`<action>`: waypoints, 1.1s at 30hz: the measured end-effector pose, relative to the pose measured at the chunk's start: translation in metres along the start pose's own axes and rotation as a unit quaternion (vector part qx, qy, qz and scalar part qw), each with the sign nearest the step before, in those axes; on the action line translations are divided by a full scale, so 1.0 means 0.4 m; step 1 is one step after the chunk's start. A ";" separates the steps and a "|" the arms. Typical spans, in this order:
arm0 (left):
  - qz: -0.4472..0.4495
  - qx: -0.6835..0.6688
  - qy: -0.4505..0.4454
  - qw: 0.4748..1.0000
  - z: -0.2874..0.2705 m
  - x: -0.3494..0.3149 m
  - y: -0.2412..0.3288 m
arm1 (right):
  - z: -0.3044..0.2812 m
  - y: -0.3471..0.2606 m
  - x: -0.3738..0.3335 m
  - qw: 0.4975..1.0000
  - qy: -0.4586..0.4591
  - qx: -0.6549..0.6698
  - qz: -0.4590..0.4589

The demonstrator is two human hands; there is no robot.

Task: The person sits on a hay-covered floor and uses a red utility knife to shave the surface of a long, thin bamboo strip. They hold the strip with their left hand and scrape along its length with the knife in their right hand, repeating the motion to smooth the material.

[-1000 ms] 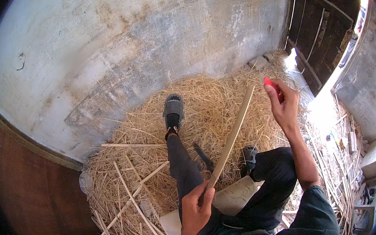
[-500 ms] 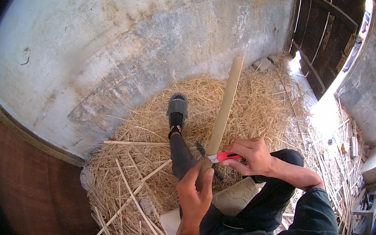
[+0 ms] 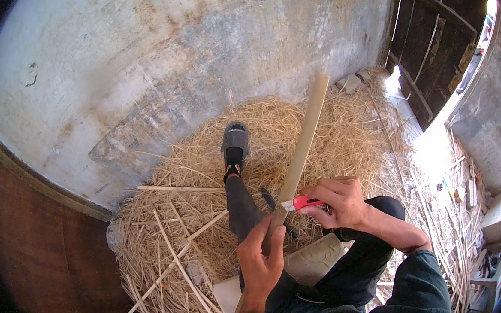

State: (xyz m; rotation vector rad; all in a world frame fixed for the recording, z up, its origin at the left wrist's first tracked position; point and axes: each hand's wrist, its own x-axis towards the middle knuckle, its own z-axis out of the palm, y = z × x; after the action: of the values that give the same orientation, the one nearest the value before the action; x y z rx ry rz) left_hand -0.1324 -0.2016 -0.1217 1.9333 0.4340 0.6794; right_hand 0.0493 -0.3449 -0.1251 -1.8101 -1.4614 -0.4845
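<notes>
My left hand [image 3: 260, 261] is closed around the lower part of a long, flat bamboo strip [image 3: 304, 139], which slants up and to the right. Fingers and thumb of my right hand [image 3: 338, 202] grip a red utility knife [image 3: 307, 202]. Its short blade lies against or just over the strip, a little above my left thumb; exact contact is hard to make out. Behind the strip, a dark, narrow, blade-like object [image 3: 268, 199] shows partly, the rest of it hidden.
Straw and shavings [image 3: 201, 149] cover the floor around my sandalled foot [image 3: 235, 140]. Several loose bamboo sticks [image 3: 179, 260] lie at the left. A pale sheet-like piece [image 3: 316, 260] sits by my legs. Ahead rises a stained wall [image 3: 204, 52]; a dark wooden door [image 3: 437, 30] stands at right.
My right hand and the utility knife have shifted slightly up and to the right along the strip. The strip's far end has swung a little rightward. My left hand has barely moved.
</notes>
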 end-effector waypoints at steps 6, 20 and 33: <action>-0.020 -0.006 -0.015 1.000 -0.009 0.001 0.005 | -0.008 -0.004 0.002 1.000 -0.010 -0.020 -0.006; -0.148 -0.010 -0.103 0.984 -0.077 -0.062 -0.067 | -0.117 0.179 0.035 0.945 0.149 0.005 0.290; -0.075 -0.026 -0.075 0.994 -0.011 -0.006 -0.003 | 0.014 -0.032 -0.003 0.998 -0.052 0.028 0.018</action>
State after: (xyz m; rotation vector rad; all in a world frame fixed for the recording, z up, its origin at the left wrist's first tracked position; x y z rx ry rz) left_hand -0.1370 -0.1991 -0.1219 1.8668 0.4576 0.4412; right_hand 0.0359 -0.3405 -0.1257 -1.8378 -1.4937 -0.3328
